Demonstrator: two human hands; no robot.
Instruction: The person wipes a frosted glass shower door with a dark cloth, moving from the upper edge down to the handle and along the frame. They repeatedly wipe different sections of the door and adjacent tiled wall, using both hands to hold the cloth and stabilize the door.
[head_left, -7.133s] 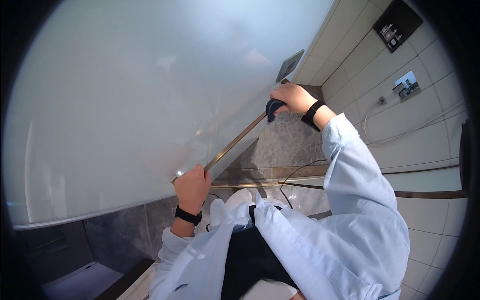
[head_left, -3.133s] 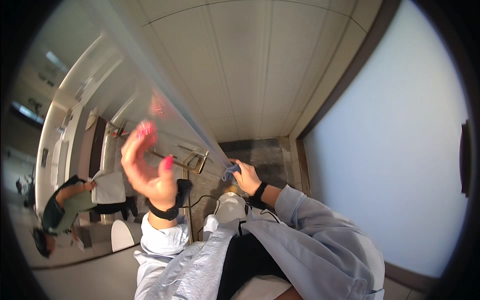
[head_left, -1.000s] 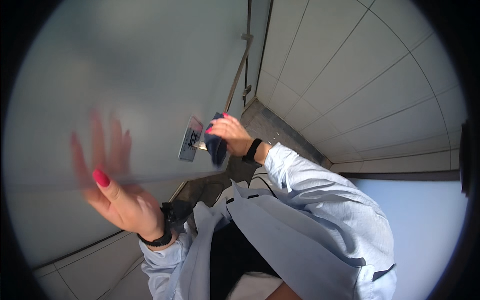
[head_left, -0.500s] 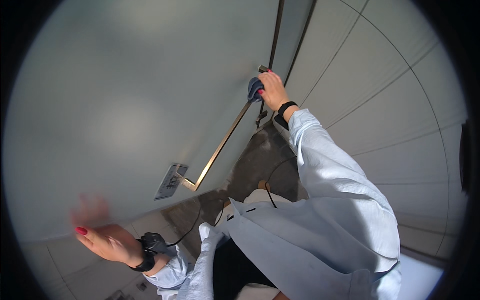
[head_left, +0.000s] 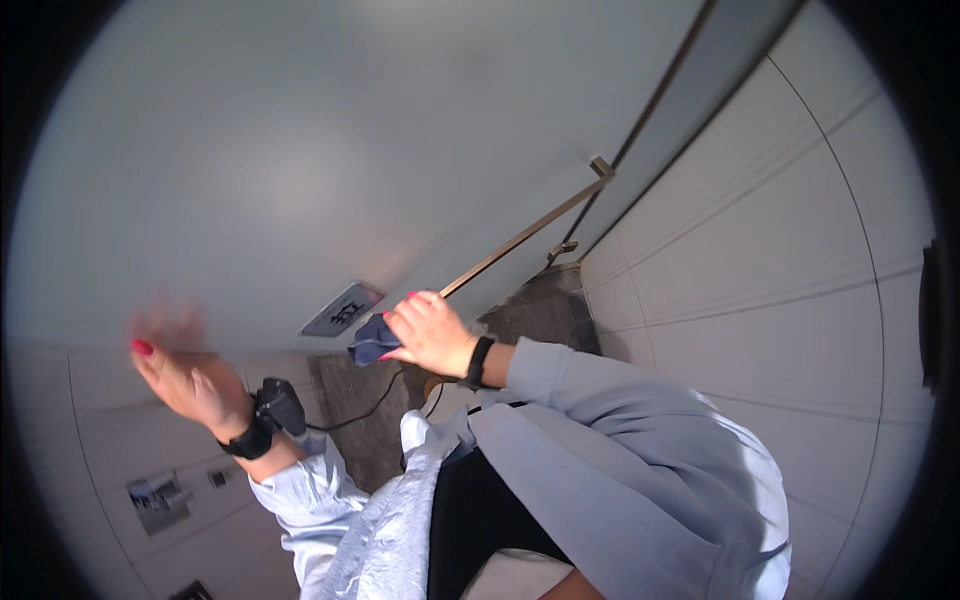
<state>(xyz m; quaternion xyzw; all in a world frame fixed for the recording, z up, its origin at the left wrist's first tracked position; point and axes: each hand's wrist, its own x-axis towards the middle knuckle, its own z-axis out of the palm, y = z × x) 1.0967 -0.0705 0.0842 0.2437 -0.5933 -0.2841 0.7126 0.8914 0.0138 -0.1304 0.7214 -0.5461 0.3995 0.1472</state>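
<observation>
A pale frosted glass door fills the upper left, with a long brass-coloured bar handle running across it. My right hand is closed on a folded dark blue cloth at the handle's near end, hiding how that end joins the door. Beside the cloth, a small plate with dark characters is fixed to the glass. At the left, my left hand has its fingers spread and holds nothing. A blurred reflection shows in the glass by its fingertips; I cannot tell whether they touch.
A light tiled wall stands on the right, beyond the door's dark metal edge strip. Dark floor tiles show below the handle. From a black device on my left wrist runs a thin black cable.
My right hand has slid the cloth along the handle from its far end to its near end. My view has shifted, and my left hand stays spread.
</observation>
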